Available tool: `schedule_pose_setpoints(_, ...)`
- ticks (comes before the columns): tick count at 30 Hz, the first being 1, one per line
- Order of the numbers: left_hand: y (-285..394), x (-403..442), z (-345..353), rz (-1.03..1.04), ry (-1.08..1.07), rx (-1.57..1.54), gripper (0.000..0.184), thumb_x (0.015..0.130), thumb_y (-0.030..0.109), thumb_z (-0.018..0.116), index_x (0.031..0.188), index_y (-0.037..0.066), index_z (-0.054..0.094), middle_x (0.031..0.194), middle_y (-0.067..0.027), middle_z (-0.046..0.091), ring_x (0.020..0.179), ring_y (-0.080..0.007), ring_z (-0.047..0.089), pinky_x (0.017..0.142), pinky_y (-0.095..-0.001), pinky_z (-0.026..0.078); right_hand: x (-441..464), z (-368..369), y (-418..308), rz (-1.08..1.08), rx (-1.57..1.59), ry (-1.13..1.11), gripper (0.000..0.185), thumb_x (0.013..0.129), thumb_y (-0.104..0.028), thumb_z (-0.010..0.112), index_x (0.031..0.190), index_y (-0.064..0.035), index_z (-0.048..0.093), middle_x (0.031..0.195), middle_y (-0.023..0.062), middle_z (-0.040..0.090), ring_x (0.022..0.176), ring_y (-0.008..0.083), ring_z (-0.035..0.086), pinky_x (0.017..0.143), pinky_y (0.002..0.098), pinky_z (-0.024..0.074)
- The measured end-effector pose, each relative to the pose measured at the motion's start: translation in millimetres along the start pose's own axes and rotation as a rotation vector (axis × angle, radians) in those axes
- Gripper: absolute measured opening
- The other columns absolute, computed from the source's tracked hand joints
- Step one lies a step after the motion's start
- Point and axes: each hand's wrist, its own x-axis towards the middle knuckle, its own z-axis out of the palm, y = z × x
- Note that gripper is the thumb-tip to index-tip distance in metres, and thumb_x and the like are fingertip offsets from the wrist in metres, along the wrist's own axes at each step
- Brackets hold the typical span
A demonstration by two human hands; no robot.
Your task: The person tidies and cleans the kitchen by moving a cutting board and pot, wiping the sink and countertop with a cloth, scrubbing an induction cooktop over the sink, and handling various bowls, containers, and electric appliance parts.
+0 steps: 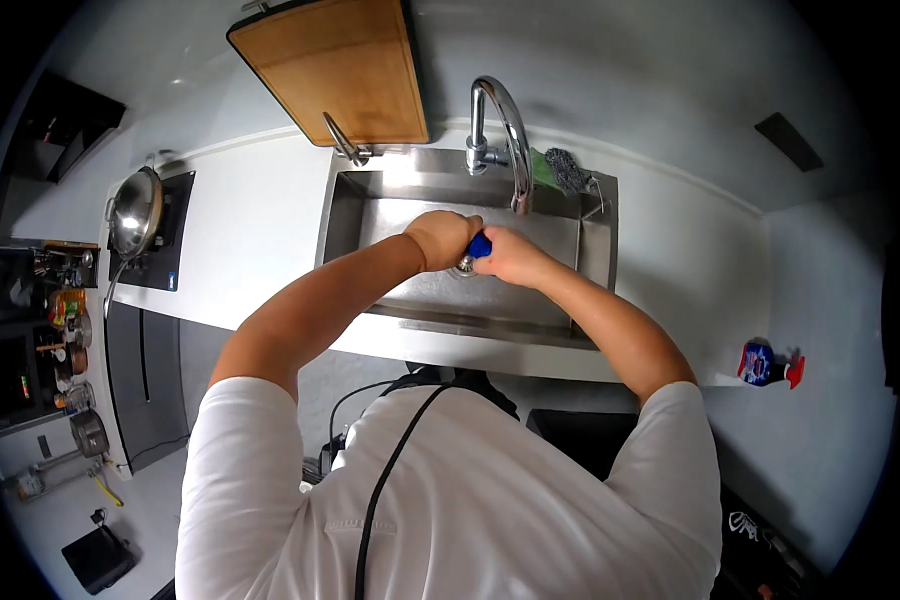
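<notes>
Both my hands meet over the steel sink (pixel 420 300), around a small blue thing (pixel 480 245) that looks like a cloth or sponge. My left hand (pixel 444 239) curls at its left side, with the fingers mostly hidden. On the other side my right hand (pixel 511 256) has its fingers closed on the blue thing. Just below them the round drain (pixel 465 265) shows in the sink floor. The chrome faucet (pixel 515 140) arches over the sink behind my hands, and no water stream can be made out.
A wooden cutting board (pixel 340 70) leans on the wall behind the sink. Beside the faucet are a green pad (pixel 543 168) and a dark scrubber (pixel 567 170). A lidded pan (pixel 136 212) sits on the stove at left. A spray bottle (pixel 757 364) is at far right.
</notes>
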Motion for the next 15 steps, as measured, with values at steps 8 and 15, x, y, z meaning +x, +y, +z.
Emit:
schedule_pose_setpoints(8,20.2,2.7,23.5,-0.514,-0.118,-0.880,0.015,0.079,0.006,0.064,0.091,-0.002,0.061,0.068,-0.0121,0.060,0.054,-0.0225,0.059,0.052,-0.0385,0.047,4.7,-12.2,9.7,-0.197,-0.577,0.256,0.023,0.076,-0.014,0.070,0.091,-0.0081,0.054,0.077,0.0156,0.068,0.072,0.0373,0.069,0.062,0.0474,0.0539)
schedule_pose_setpoints(15,21.9,4.5,37.2,-0.655,-0.285,-1.515,0.009,0.081,0.002,0.065,0.080,0.006,0.057,0.060,0.0037,0.038,0.046,-0.0087,0.030,0.043,-0.0278,0.025,6.3,-12.8,31.2,-0.423,-0.562,0.362,0.019,0.078,-0.017,0.065,0.088,-0.0075,0.052,0.065,0.0135,0.066,0.064,0.0378,0.069,0.060,0.0470,0.0548)
